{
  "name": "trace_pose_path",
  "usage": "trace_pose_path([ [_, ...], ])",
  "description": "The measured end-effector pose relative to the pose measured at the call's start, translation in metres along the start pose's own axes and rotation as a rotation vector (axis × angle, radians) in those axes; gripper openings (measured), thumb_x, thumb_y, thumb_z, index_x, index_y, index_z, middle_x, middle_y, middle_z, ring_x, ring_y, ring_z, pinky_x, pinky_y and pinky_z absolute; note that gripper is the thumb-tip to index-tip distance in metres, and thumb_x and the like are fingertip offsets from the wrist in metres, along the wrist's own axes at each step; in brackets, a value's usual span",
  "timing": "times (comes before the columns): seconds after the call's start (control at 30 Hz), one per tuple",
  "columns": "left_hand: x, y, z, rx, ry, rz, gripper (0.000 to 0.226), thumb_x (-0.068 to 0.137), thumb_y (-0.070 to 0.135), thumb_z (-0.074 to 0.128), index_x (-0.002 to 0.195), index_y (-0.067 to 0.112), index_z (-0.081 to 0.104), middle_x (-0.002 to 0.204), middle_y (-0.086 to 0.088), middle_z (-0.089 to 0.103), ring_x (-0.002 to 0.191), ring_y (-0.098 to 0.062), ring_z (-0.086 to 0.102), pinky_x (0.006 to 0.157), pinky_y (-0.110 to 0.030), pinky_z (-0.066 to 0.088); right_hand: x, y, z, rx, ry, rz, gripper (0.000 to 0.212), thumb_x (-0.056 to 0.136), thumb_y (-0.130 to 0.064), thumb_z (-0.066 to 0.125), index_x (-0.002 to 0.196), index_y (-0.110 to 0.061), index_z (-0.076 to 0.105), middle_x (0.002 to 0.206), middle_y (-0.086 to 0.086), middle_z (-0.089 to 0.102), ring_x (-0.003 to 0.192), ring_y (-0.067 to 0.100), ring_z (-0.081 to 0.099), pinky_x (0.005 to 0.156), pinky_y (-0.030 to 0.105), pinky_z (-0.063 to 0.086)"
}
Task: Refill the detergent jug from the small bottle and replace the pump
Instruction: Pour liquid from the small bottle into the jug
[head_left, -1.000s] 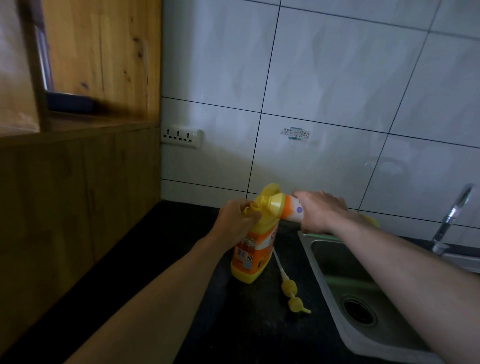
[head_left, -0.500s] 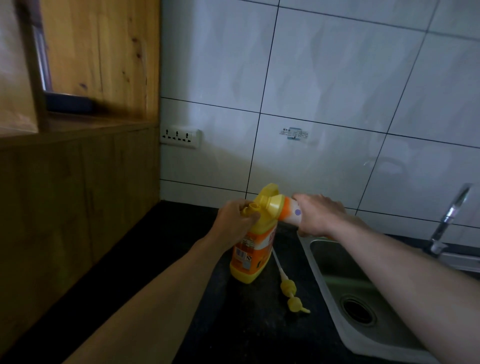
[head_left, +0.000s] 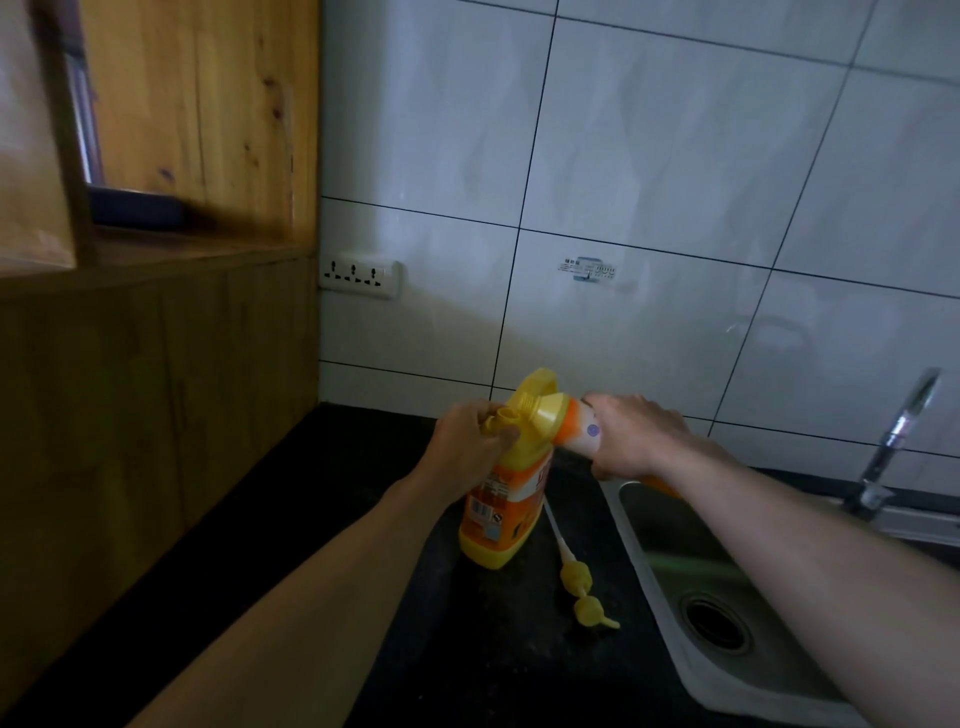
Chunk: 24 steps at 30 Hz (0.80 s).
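Note:
A yellow detergent jug (head_left: 501, 512) with an orange label stands on the black counter (head_left: 332, 499). My left hand (head_left: 467, 449) grips its neck beside the open mouth. My right hand (head_left: 631, 441) holds the small bottle (head_left: 566, 423) on its side, yellow top pointing left against the jug's handle and mouth area. The yellow pump (head_left: 582, 587) with its white tube lies flat on the counter to the right of the jug, untouched.
A steel sink (head_left: 670, 551) with a drain sits right of the counter, a tap (head_left: 893, 441) behind it. A wooden cabinet (head_left: 156, 364) walls off the left side. A wall socket (head_left: 361, 275) sits on the white tiles.
Hands, jug and small bottle hold nearly the same pose; the view has only drifted slightly. The pump has not moved.

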<state>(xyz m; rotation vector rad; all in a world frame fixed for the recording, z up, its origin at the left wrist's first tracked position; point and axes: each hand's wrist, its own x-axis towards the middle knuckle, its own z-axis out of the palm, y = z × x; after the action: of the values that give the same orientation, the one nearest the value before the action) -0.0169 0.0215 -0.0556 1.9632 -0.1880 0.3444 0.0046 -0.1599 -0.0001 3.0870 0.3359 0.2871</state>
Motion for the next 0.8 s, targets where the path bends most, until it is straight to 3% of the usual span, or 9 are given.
trace_pose_path([
  [0.3, -0.0006, 0.0011, -0.0001, 0.001, -0.001, 0.013, 0.031, 0.092, 0.021, 0.057, 0.122, 0.012, 0.058, 0.118, -0.008, 0.064, 0.108, -0.019, 0.06, 0.088, -0.035, 0.051, 0.0041, -0.0024, 0.0012, 0.035, -0.033, -0.006, 0.06, 0.063, -0.029, 0.082, 0.114, -0.028, 0.049, 0.104, 0.0, 0.059, 0.091, 0.022, 0.057, 0.073, 0.035, 0.048],
  [0.53, -0.0014, 0.001, -0.0001, -0.009, 0.01, 0.012, 0.033, 0.092, 0.02, 0.058, 0.123, 0.011, 0.059, 0.117, -0.009, 0.065, 0.109, -0.021, 0.061, 0.093, -0.042, 0.052, 0.0043, 0.0003, 0.0031, 0.04, -0.042, -0.001, 0.063, 0.058, -0.03, 0.083, 0.112, -0.029, 0.05, 0.1, -0.002, 0.058, 0.089, 0.022, 0.058, 0.077, 0.041, 0.052],
  [0.8, -0.0004, 0.0001, 0.001, -0.002, 0.015, 0.017, 0.031, 0.092, 0.021, 0.057, 0.122, 0.012, 0.058, 0.117, -0.007, 0.064, 0.108, -0.019, 0.061, 0.089, -0.037, 0.052, 0.0038, -0.0004, 0.0058, 0.13, -0.088, 0.027, 0.064, 0.054, -0.03, 0.085, 0.107, -0.027, 0.05, 0.099, 0.0, 0.058, 0.089, 0.023, 0.057, 0.078, 0.043, 0.052],
])
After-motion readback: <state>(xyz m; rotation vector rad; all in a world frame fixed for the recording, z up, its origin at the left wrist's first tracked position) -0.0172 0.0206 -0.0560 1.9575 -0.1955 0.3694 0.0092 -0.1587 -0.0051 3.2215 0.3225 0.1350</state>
